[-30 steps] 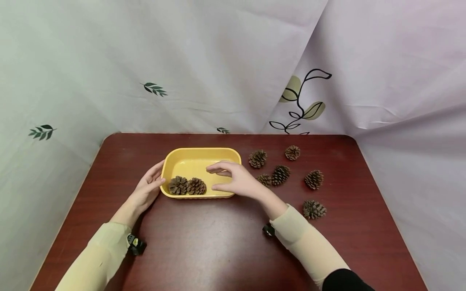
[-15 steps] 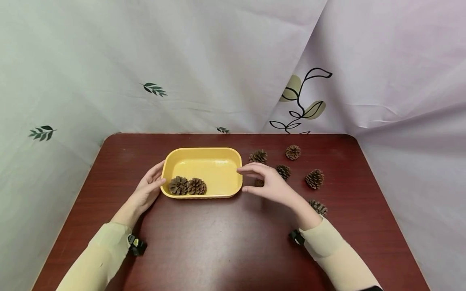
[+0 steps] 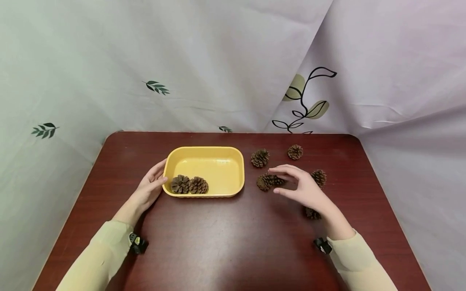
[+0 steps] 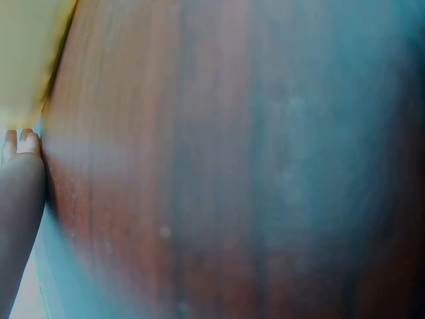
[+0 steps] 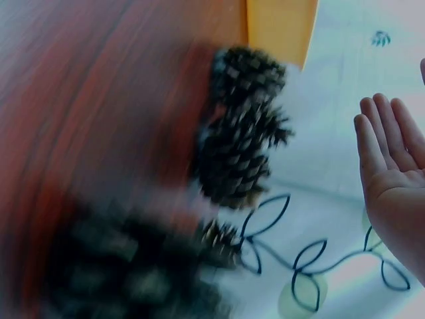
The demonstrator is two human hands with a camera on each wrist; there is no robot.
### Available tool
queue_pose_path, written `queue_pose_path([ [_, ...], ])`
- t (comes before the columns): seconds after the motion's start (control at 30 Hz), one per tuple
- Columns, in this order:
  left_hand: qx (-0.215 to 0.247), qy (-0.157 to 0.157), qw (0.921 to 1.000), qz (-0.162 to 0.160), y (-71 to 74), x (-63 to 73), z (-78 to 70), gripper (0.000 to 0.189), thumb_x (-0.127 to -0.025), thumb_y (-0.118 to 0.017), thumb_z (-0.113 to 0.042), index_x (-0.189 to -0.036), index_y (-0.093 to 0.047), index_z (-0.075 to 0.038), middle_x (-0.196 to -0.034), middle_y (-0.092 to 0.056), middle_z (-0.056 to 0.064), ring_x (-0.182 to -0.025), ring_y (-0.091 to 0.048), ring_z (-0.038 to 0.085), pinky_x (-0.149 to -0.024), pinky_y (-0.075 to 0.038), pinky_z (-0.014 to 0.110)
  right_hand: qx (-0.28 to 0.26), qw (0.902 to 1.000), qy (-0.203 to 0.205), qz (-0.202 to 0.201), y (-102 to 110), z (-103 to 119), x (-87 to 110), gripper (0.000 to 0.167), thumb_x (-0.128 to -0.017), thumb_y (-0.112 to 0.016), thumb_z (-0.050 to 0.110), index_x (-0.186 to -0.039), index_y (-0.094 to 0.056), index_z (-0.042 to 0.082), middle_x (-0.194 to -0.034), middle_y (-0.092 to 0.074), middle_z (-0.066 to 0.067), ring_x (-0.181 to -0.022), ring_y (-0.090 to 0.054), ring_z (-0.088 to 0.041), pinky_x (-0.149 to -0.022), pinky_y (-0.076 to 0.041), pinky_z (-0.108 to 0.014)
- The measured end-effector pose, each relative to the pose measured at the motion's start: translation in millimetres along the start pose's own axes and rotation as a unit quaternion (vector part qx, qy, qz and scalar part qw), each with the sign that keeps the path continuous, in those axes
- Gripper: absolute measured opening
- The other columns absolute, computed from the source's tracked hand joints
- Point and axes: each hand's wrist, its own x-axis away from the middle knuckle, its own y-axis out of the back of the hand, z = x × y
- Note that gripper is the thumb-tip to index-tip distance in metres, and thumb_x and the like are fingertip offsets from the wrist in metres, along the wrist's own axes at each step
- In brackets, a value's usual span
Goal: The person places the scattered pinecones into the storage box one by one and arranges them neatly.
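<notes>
My left hand [image 3: 147,188] holds the left end of a yellow rectangular tray [image 3: 240,171], its thumb over the rim and fingers along the outer wall. Two pine cones, one [image 3: 180,184] beside the other [image 3: 198,185], lie at the tray's near left. To the right of the tray, my right hand [image 3: 303,188] hovers over the table with fingers apart and nothing held. Near its fingertips are a small pine cone [image 3: 264,182] and a darker pine cone [image 3: 278,180], partly hidden by the hand. The right wrist view shows the right hand's palm [image 5: 398,189] apart from the cones.
More pine cones lie about the right side: one near the tray [image 3: 260,158], one at the back [image 3: 295,152]. The hand and forearm partly cover another pine cone [image 3: 319,178] and a nearer pine cone [image 3: 313,213]. A pale curtain [image 3: 218,60] hangs behind the dark red table [image 3: 204,242].
From above the tray, my right hand has moved right to the loose pine cones, its fingers still apart. The left hand stays at the tray; the two pine cones in it have not moved.
</notes>
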Motion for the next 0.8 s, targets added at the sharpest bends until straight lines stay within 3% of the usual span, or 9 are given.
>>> queue_pose_path([
  [0.1,-0.001,0.001,1.0,0.001,0.0,-0.7,-0.3,0.058,-0.105,-0.045,0.012,-0.156,-0.047,-0.016,-0.15,-0.06,-0.013,-0.135,-0.057,0.0,-0.108,-0.05,0.016,0.004,0.9999,-0.01,-0.009,10.1,-6.9,11.3,0.053,-0.087,-0.082,-0.006,-0.138,-0.067,0.002,-0.138,-0.067,-0.02,-0.126,-0.064,0.006,-0.106,-0.054,-0.02],
  [0.3,0.003,0.0,1.0,0.0,0.6,-0.6,-0.1,0.058,-0.105,-0.045,0.013,-0.154,-0.05,-0.017,-0.149,-0.061,-0.013,-0.135,-0.058,0.001,-0.108,-0.05,0.016,0.01,0.9979,-0.058,-0.028,28.4,-18.3,35.6,0.053,-0.089,-0.081,-0.005,-0.139,-0.065,0.001,-0.14,-0.065,-0.022,-0.125,-0.064,0.007,-0.101,-0.055,-0.014],
  [0.37,0.006,-0.001,1.0,0.0,0.7,-0.3,-0.1,0.058,-0.105,-0.045,0.013,-0.154,-0.05,-0.017,-0.149,-0.061,-0.013,-0.135,-0.058,0.001,-0.108,-0.05,0.016,0.01,0.9968,-0.069,-0.038,33.6,-22.3,44.0,0.053,-0.089,-0.081,-0.005,-0.139,-0.065,0.0,-0.139,-0.068,-0.016,-0.123,-0.065,0.008,-0.1,-0.056,-0.015],
  [0.6,0.006,0.0,1.0,-0.001,-0.4,-0.1,-1.3,0.058,-0.105,-0.046,0.013,-0.153,-0.051,-0.018,-0.148,-0.062,-0.013,-0.134,-0.058,0.001,-0.107,-0.05,0.016,0.015,0.9943,-0.088,-0.058,46.0,-33.5,71.9,0.051,-0.089,-0.081,-0.005,-0.138,-0.064,-0.001,-0.132,-0.066,0.024,-0.119,-0.064,0.014,-0.095,-0.055,-0.011],
  [0.8,0.007,-0.002,1.0,0.003,-0.8,-0.1,-1.4,0.058,-0.105,-0.045,0.014,-0.154,-0.05,-0.017,-0.149,-0.061,-0.012,-0.134,-0.058,0.001,-0.108,-0.05,0.017,0.052,0.9902,-0.114,-0.061,53.4,-40.0,92.3,0.052,-0.089,-0.084,0.002,-0.137,-0.067,0.005,-0.131,-0.065,0.027,-0.12,-0.06,0.018,-0.095,-0.052,-0.007],
])
